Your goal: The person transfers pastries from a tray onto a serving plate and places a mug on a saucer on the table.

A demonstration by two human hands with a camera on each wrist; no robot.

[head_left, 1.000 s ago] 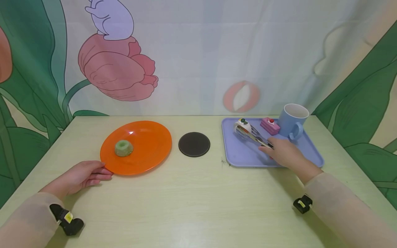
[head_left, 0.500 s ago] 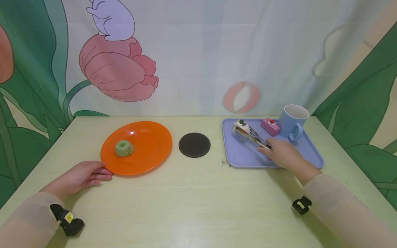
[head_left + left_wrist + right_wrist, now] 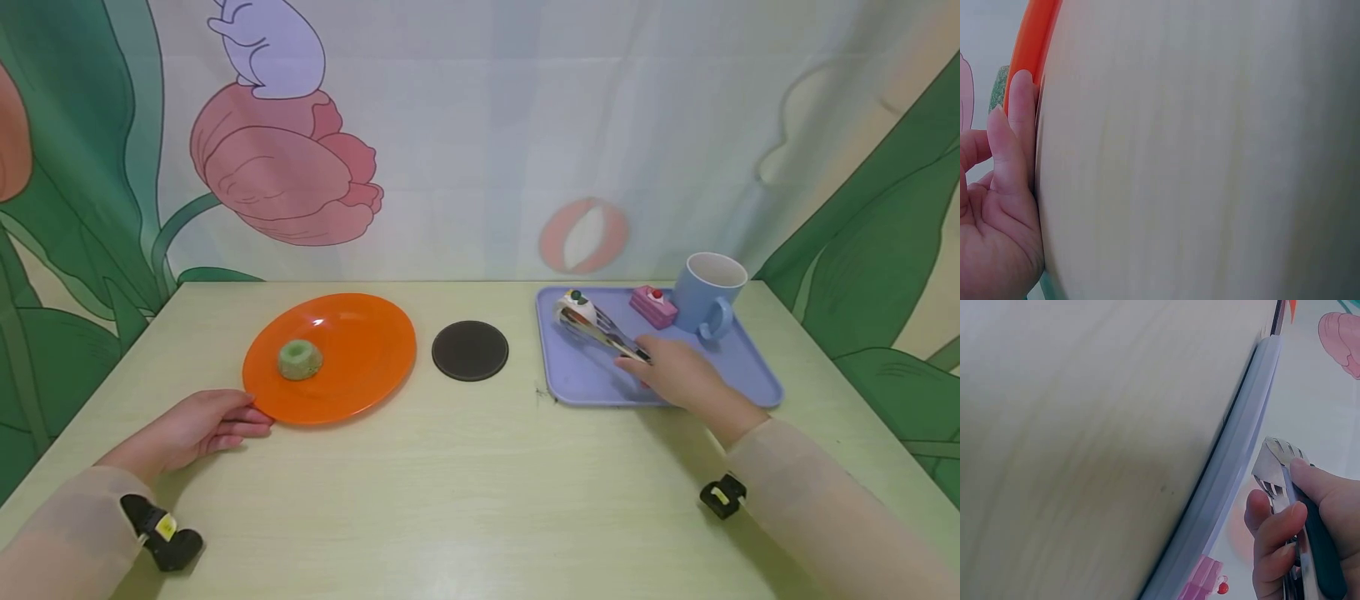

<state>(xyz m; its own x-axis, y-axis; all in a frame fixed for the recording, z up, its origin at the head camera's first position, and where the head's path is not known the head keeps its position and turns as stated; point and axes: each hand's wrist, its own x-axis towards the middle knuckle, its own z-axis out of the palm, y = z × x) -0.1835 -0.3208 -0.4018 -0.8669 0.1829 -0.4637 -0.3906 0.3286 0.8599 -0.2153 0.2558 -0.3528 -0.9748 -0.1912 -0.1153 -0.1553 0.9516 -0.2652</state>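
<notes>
In the head view, an orange plate [image 3: 367, 358] carries a small green ring-shaped cake [image 3: 299, 359]. My left hand [image 3: 198, 425] pinches the plate's near left rim, its thumb at the edge and its other fingers low by the table. On the lavender tray [image 3: 577, 379], my right hand [image 3: 678, 371] holds metal serving tongs [image 3: 600, 333] whose ends are around a white toy cake [image 3: 576, 307] with a coloured topping. The right wrist view shows a green grip on the tongs [image 3: 1319, 544] and slotted ends; there the cake is mostly hidden.
A pink cake slice [image 3: 653, 306] and a blue mug [image 3: 703, 292] stand at the tray's back right. Between plate and tray lies a black round coaster [image 3: 470, 351]. A printed curtain [image 3: 465, 142] hangs behind the table [image 3: 450, 483].
My right hand has shifted slightly left across the tray, and the tongs and white cake have moved left with it. My left hand and the plate stay where they were.
</notes>
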